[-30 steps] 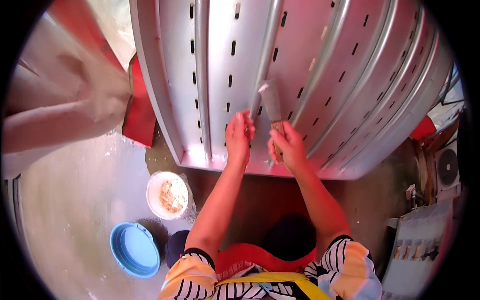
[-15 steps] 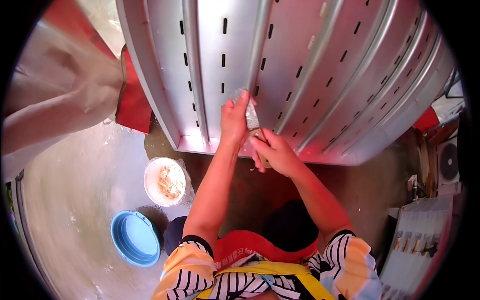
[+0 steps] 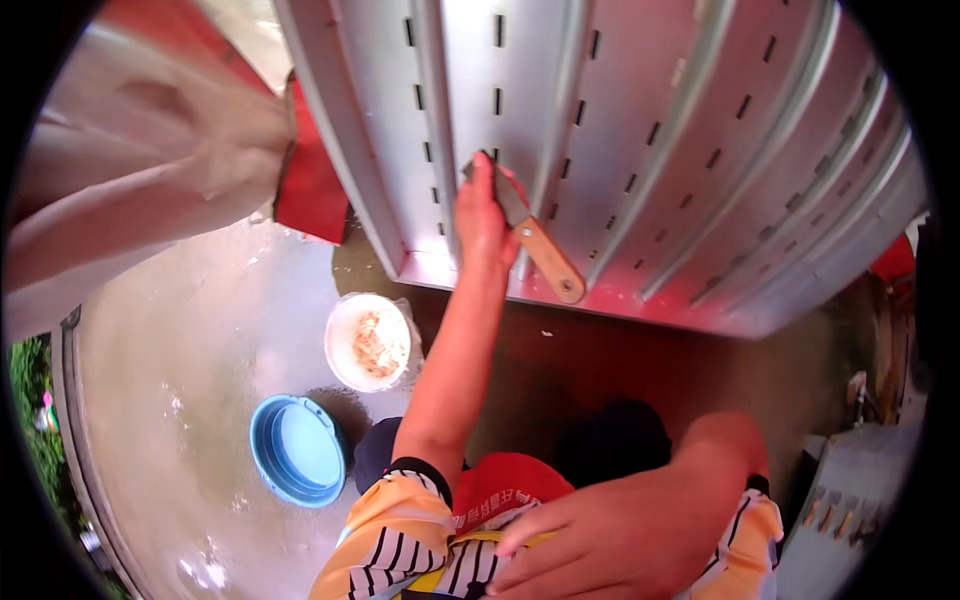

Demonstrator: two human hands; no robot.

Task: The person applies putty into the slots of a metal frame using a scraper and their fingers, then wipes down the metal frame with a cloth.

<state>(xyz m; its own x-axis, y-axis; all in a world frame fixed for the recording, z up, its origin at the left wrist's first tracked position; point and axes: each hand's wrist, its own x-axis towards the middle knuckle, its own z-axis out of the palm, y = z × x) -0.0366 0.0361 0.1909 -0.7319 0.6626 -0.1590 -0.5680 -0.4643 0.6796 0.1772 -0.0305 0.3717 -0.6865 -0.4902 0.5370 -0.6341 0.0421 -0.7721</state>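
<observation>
My left hand (image 3: 483, 225) is closed round the blade of a knife with a wooden handle (image 3: 550, 262). The handle points down and to the right, free of any grip. The hand covers part of the grey blade. Behind the knife stands a big ribbed metal panel (image 3: 545, 60) with rows of narrow slots. My right hand (image 3: 610, 530) is close to my chest, back of the hand up and fingers stretched out, with nothing seen in it. It hides part of my striped shirt and red apron.
On the wet floor to the left stand a white bucket (image 3: 343, 345) with pale scraps in it and a blue basin (image 3: 262, 440). A draped cover (image 3: 150, 170) hangs at the upper left. At the lower right, several wooden-handled tools (image 3: 840, 520) lie on a grey surface.
My right hand has let go of the knife's handle and drawn back to my chest. The left hand still grips the blade. The view has shifted slightly.
</observation>
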